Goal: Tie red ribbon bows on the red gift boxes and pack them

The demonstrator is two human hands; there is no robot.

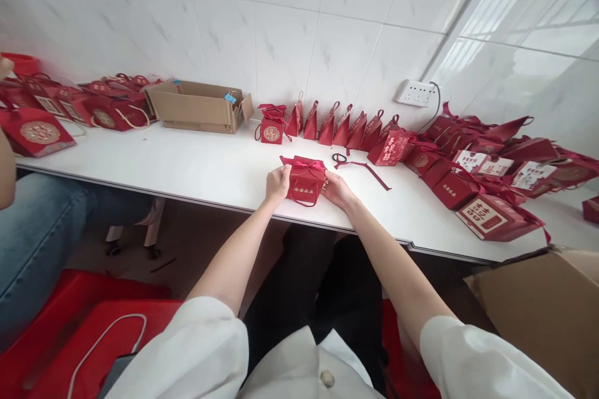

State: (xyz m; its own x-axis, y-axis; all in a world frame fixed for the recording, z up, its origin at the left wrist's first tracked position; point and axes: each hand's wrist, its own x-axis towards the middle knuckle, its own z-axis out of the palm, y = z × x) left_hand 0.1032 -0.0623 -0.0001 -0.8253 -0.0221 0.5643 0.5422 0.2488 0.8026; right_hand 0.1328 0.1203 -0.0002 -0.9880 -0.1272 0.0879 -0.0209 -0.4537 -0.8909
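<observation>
Near the front edge of the white table (215, 165), a small red gift box (305, 187) stands between my hands. It has gold lettering on its front, a ribbon bow on top and a cord handle hanging down in front. My left hand (278, 184) grips the box's left side with curled fingers. On the other side, my right hand (337, 189) holds the right edge, its fingertips partly hidden. Behind the box lie a pair of black-handled scissors (339, 158) and a loose dark red ribbon (374, 174).
A row of red boxes (327, 128) lines the wall, beside an open cardboard box (196, 106). Many more red boxes crowd the right (498, 215) and left (116, 109). A power strip (416, 93) is on the wall. Another person's leg (60, 218) shows at left.
</observation>
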